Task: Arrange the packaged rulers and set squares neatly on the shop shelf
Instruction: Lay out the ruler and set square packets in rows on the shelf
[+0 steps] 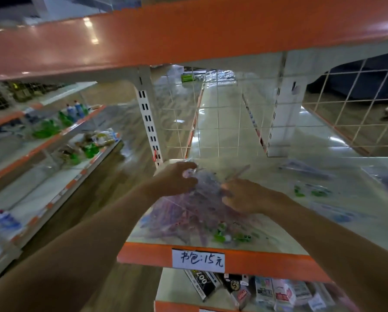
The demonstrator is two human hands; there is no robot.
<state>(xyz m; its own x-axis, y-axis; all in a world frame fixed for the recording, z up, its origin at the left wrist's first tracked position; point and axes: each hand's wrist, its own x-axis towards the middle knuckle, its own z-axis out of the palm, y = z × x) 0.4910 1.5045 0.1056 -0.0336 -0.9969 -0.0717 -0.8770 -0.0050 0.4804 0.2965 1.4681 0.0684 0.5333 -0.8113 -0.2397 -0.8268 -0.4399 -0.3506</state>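
Note:
A heap of clear-packed purple and pink rulers and set squares (pixel 188 217) lies on the left part of the white shelf (pixel 274 242). My left hand (pixel 177 179) grips the far top end of the heap's packets. To its right, my right hand (pixel 244 197) pinches packets in the same heap. More clear packets (pixel 310 170) lie flat farther right on the shelf, some with green parts (pixel 312 192). The picture is blurred, so single packets are hard to tell apart.
An orange shelf (pixel 188 37) hangs low overhead. A white wire grid (pixel 211 122) backs the shelf, between slotted uprights (pixel 149 127). A handwritten price label (pixel 198 261) sits on the orange front edge. Boxed goods (pixel 256 289) fill the shelf below. Bottles (pixel 76 111) stand on racks at left.

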